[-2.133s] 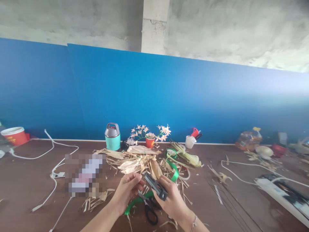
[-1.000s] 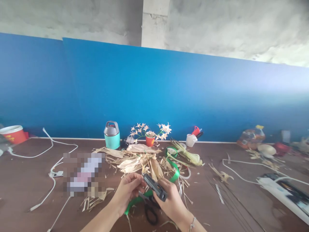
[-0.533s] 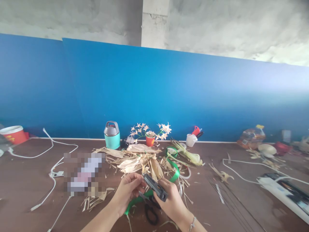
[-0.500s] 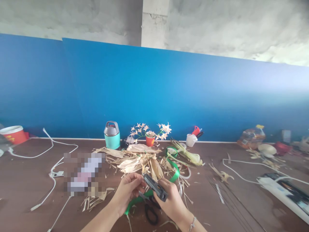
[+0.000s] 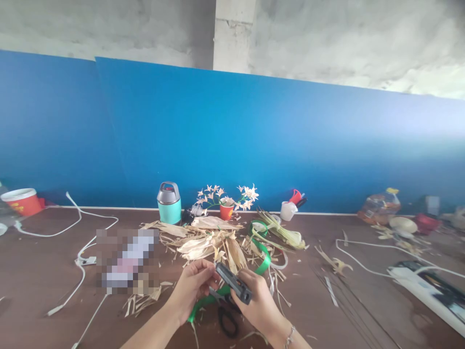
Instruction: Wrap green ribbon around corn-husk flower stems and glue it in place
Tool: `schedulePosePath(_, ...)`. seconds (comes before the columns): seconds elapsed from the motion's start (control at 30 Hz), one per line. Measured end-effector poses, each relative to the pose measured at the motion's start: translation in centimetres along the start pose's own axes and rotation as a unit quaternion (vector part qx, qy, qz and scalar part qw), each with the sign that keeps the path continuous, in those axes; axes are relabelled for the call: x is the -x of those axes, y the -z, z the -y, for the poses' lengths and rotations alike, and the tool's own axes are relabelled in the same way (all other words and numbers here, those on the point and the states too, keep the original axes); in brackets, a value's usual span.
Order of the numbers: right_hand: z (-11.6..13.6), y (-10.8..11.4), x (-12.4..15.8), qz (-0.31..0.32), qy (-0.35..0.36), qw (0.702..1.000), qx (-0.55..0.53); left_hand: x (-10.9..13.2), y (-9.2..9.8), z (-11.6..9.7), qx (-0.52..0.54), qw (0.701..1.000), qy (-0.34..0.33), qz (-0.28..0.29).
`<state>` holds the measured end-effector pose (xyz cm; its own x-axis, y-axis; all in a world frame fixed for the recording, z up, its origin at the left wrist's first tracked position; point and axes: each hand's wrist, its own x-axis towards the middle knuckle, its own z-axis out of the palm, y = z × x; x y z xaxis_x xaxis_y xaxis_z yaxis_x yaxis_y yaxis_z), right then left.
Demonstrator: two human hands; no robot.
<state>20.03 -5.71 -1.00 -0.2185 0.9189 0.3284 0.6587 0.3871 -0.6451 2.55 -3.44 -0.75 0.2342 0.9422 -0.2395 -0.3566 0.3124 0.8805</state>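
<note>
My left hand is closed in a pinch, and a small corn husk flower stands just above its fingertips. How the fingers grip its stem is hidden. My right hand is wrapped round a dark stapler-like tool, whose front end points at the left fingertips. Under both hands lie black-handled scissors and a green ribbon. Just beyond spreads a heap of dry corn husks.
At the back stand a turquoise flask, a red pot of husk flowers and a white cup with tools. Green husks lie right of the heap. White cables cross the left; a white-edged case lies right.
</note>
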Motion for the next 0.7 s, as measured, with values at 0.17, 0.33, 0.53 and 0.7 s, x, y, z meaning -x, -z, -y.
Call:
schedulePosePath(0.17,0.05,0.00,-0.11,-0.013,0.001,1.000,0.003,0.07,-0.04,-0.01,-0.003,1.000,0.001,-0.010)
schedulePosePath(0.33,0.00,-0.07,-0.04,-0.014,-0.003,1.000,-0.001,0.03,-0.06,0.00,0.007,1.000,-0.004,-0.004)
schedulePosePath(0.53,-0.27,-0.07,0.01,-0.017,-0.001,1.000,0.004,0.08,-0.18,-0.19,0.017,1.000,-0.005,-0.005)
schedulePosePath(0.7,-0.27,-0.17,-0.08,-0.030,-0.016,0.999,-0.021,0.14,-0.05,-0.19,0.022,1.000,-0.012,0.012)
